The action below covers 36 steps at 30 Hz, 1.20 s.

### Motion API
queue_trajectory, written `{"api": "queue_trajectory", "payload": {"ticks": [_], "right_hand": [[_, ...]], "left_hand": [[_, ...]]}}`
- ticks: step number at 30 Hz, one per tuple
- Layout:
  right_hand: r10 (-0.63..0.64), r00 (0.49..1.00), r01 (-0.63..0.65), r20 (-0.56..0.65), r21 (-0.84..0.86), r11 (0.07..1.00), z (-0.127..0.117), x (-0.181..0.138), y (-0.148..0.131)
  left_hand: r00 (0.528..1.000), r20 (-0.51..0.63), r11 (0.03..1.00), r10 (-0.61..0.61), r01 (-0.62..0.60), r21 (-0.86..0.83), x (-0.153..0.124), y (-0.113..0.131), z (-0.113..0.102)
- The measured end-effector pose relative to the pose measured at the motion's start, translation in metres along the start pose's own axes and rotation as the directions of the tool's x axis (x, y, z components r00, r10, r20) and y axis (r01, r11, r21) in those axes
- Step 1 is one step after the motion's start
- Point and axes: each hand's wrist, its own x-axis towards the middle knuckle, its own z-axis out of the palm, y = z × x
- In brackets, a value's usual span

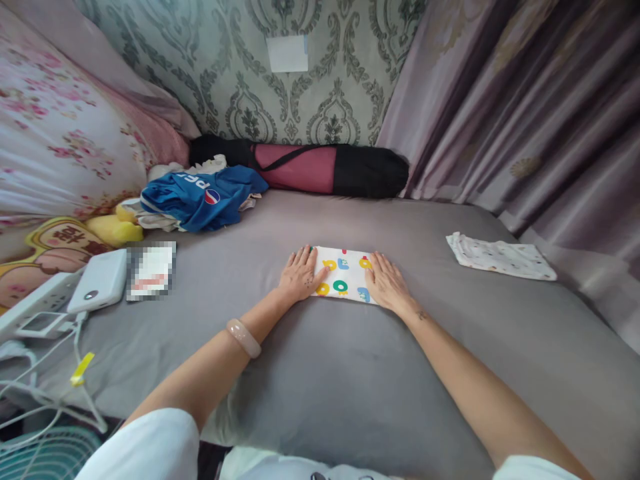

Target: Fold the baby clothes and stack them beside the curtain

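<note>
Both hands (299,275) (388,280) lie flat on patterned cloth (345,275).

I count two bare hands (299,275) (386,281), two folded white printed cloths (345,273) (503,259), one crumpled blue garment (200,203), one long maroon-and-black bag (300,170).

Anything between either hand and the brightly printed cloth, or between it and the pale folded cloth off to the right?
Nothing visible blocks the hands: the left hand and right hand rest directly on the brightly printed cloth. Toward the pale folded cloth, only the right hand itself and grey sheet lie between.
</note>
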Motion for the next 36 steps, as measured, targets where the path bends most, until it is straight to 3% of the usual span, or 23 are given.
{"api": "queue_trajectory", "payload": {"ticks": [4, 11, 15, 17, 20, 24, 27, 30, 33, 36], "right_hand": [[0.01, 1.0, -0.01, 0.016, -0.012, 1.0, -0.001, -0.007, 0.016], [0.074, 0.997, -0.074, -0.007, -0.009, 0.997, -0.01, -0.015, 0.039], [-0.007, 0.979, 0.012, -0.201, 0.02, 1.0, -0.028, -0.014, 0.012], [-0.082, 0.972, 0.094, -0.222, 0.045, 0.995, -0.029, -0.011, -0.006], [-0.113, 0.981, 0.121, -0.155, 0.043, 0.992, -0.018, -0.004, -0.019], [-0.069, 0.998, 0.069, 0.007, 0.018, 0.997, 0.0, 0.001, -0.011], [-0.061, 0.997, 0.061, 0.056, 0.001, 0.998, -0.005, 0.004, -0.01], [-0.082, 0.996, 0.082, -0.018, 0.007, 0.997, -0.022, 0.007, -0.03], [-0.228, 0.962, 0.234, -0.148, 0.022, 0.972, -0.029, 0.011, -0.061], [-0.288, 0.955, 0.292, -0.07, 0.05, 0.955, -0.02, 0.016, -0.082]], "left_hand": [[0.999, 0.039, 1.0, 0.009, -0.01, 0.017, -0.007, -0.009, -0.006], [0.997, 0.008, 0.996, 0.075, -0.076, 0.056, -0.032, -0.051, -0.008], [0.997, -0.025, 0.996, 0.077, -0.076, 0.044, -0.037, -0.06, -0.003], [0.996, -0.03, 0.996, 0.08, -0.079, 0.039, -0.038, -0.059, -0.003], [0.995, -0.032, 0.995, 0.091, -0.09, 0.034, -0.039, -0.056, -0.005], [0.995, -0.049, 0.996, 0.084, -0.083, 0.011, -0.041, -0.054, -0.007], [0.994, -0.066, 0.996, 0.083, -0.085, -0.019, -0.043, -0.051, -0.009], [0.984, -0.136, 0.992, 0.118, -0.122, -0.019, -0.046, -0.045, -0.014], [0.954, -0.163, 0.968, 0.251, -0.251, 0.018, -0.051, -0.039, -0.021], [0.931, -0.111, 0.937, 0.349, -0.348, 0.034, -0.053, -0.037, -0.024]]}}
